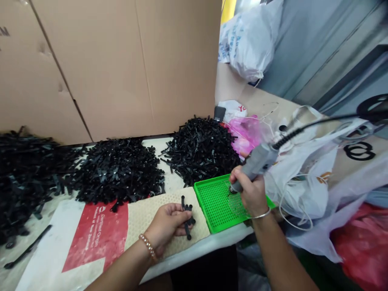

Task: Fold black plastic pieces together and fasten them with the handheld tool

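My left hand [171, 222] is closed on a small black plastic part [187, 218], a long strip crossed by shorter pieces with round ends. It is over a cream textured mat [145, 230]. My right hand [253, 192] wraps around a grey electric screwdriver [257, 161], tilted with its tip pointing down-left. That tip is over a green perforated tray [212, 206]; whether it touches the tray I cannot tell. Some of the tray's far right side is hidden behind my right hand.
Piles of black parts lie behind the mat: a right pile [203, 149], a middle pile [118, 169] and a left pile [24, 173]. Cardboard [121, 68] stands behind them. White plastic bags [303, 182] and a dark cable [321, 119] occupy the right side.
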Demonstrator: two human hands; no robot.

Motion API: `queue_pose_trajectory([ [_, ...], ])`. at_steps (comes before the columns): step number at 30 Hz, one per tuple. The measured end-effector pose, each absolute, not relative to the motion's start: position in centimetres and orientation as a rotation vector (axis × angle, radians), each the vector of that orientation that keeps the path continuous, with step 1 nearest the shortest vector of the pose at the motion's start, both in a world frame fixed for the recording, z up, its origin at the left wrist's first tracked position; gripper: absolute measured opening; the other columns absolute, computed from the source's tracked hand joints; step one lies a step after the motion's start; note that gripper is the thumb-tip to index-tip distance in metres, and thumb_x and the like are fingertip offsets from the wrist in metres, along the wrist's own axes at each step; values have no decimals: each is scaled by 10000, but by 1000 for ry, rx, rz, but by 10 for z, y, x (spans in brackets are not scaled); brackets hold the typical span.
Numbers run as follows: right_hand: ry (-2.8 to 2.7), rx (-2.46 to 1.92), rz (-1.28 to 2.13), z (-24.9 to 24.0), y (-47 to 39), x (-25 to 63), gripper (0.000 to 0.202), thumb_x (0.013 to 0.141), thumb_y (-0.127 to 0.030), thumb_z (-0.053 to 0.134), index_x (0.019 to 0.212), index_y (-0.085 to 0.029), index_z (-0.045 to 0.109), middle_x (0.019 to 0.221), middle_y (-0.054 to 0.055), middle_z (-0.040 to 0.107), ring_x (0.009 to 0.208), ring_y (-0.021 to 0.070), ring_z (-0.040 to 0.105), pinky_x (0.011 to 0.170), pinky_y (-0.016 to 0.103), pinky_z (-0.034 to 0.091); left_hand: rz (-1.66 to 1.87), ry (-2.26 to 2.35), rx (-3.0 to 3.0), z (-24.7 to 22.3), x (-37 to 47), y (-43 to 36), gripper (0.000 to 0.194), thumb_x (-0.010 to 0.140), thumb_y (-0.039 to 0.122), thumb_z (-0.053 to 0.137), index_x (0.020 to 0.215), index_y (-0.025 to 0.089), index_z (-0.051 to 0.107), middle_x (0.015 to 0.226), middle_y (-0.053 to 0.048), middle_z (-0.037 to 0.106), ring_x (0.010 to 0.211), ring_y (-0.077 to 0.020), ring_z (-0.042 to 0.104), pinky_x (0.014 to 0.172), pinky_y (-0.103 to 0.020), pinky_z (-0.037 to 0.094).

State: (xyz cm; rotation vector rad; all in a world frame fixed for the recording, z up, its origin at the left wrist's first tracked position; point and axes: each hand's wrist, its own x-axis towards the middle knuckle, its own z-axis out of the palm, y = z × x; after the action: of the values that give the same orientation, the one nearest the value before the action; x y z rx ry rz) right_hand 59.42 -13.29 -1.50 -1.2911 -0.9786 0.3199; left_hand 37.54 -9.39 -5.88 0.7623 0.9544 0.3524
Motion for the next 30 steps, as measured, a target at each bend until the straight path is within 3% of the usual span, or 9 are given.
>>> queue_pose_trajectory([
  [4,-919,-1234,293,-42,-146,606,291,830,-316,571,1091,-191,543,639,-31,574,570,149,529,541,276,431,305,979,782,-54,378,-91,304,612,243,809,765,115,580,650,-43,665,571,-126,624,512,-206,498],
  [11,-839,-1118,354,-53,-149,602,214,835,-315,589,1015,-215,531,500,-79,476,416,111,422,441,237,375,301,966,777,-56,376,-92,462,498,361,866,766,131,567,655,-32,668,567,-126,613,545,-236,512],
  [30,-816,-1116,447,-59,-147,605,185,858,-355,579,972,-217,530,485,-77,461,411,103,410,430,225,379,286,958,815,-53,376,-92,475,506,418,860,755,131,577,641,-30,652,549,-116,588,518,-216,464],
])
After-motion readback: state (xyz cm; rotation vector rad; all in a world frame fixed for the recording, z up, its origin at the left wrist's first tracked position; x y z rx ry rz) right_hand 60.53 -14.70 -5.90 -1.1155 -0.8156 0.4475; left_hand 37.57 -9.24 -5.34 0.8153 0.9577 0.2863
